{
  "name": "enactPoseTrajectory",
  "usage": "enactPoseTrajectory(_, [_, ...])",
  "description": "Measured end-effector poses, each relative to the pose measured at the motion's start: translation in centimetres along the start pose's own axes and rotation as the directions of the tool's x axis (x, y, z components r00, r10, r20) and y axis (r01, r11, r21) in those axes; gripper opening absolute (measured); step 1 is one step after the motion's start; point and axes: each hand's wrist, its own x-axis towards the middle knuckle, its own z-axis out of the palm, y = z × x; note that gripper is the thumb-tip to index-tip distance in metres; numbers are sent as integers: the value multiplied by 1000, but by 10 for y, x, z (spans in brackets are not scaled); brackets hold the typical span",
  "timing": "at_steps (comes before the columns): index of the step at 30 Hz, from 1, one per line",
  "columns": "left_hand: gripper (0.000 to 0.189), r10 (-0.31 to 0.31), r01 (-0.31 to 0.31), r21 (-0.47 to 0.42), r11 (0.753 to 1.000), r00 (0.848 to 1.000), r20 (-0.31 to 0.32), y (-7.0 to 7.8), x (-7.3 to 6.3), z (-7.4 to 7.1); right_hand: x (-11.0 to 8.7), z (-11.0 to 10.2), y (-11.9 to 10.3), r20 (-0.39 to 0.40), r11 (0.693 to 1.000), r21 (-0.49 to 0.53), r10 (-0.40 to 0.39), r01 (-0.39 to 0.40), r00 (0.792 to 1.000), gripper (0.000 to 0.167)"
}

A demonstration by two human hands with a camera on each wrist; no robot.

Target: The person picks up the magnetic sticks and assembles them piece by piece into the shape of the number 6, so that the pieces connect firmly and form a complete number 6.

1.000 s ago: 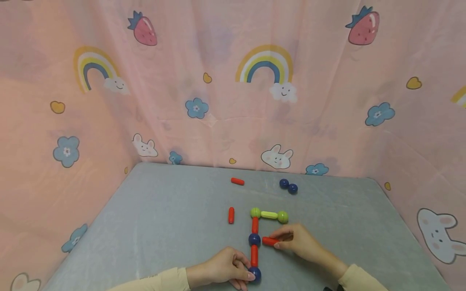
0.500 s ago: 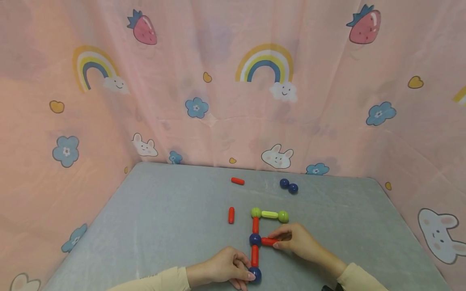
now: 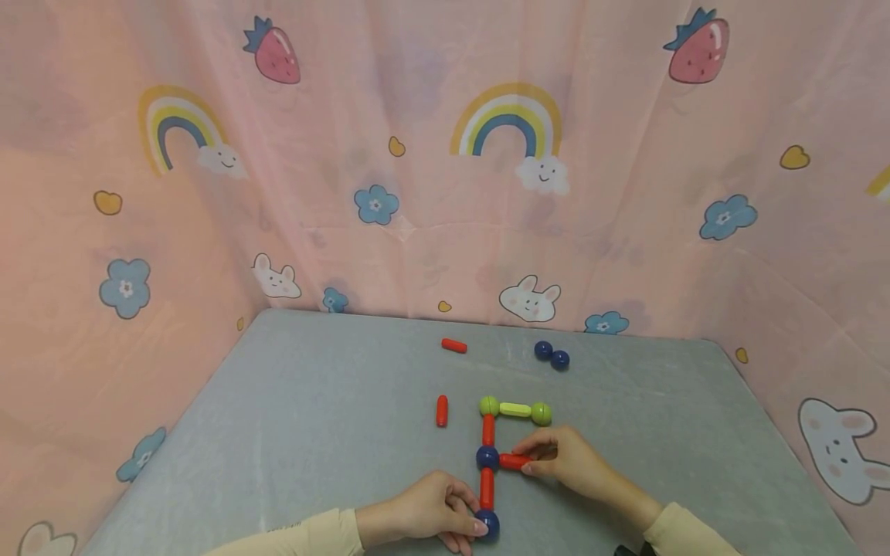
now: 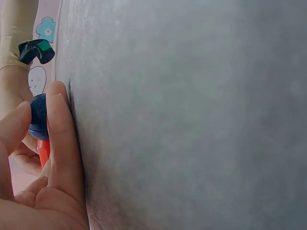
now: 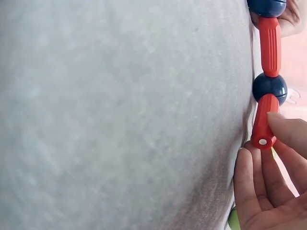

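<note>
My left hand (image 3: 441, 510) pinches the near blue ball (image 3: 488, 525) between thumb and fingers. From that ball a red rod (image 3: 487, 489) runs away to a middle blue ball (image 3: 487, 457). Beyond it, another red rod (image 3: 489, 430) leads to a green ball (image 3: 490, 405), from which a light green rod (image 3: 514, 410) reaches right to a second green ball (image 3: 541, 414). My right hand (image 3: 566, 461) pinches a third red rod (image 5: 265, 122), whose far end meets the middle blue ball (image 5: 269, 88). A pale dot shows on that rod's free end in the right wrist view.
One loose red rod (image 3: 442, 411) lies left of the joined pieces, and another red rod (image 3: 454, 346) lies farther back. Two loose blue balls (image 3: 552, 355) sit side by side at the back right. A patterned pink curtain (image 3: 445, 170) rises behind the grey table (image 3: 313, 401).
My right hand has moved slightly left, and the gap between its red rod and the middle blue ball has closed. My left hand stays on the near blue ball.
</note>
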Motion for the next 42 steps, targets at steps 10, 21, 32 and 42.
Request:
enactPoseTrajectory(10, [11, 19, -19, -11, 1000, 1000, 14, -2, 1, -1, -1, 0, -1, 10, 1000, 26, -10, 10, 1000, 26])
enactPoseTrajectory(21, [14, 19, -18, -21, 1000, 1000, 21, -3, 0, -2, 1, -1, -4, 15, 999, 26, 30, -30, 999, 29])
enactPoseTrajectory(32, [15, 32, -31, -36, 999, 999, 23, -5, 1, -2, 16, -13, -18, -22, 1000, -18, 2, -2, 1000, 26])
enactPoseTrajectory(42, [14, 33, -32, -37, 999, 999, 24, -5, 0, -2, 64, -31, -39, -72, 989, -136, -70, 60, 995, 26])
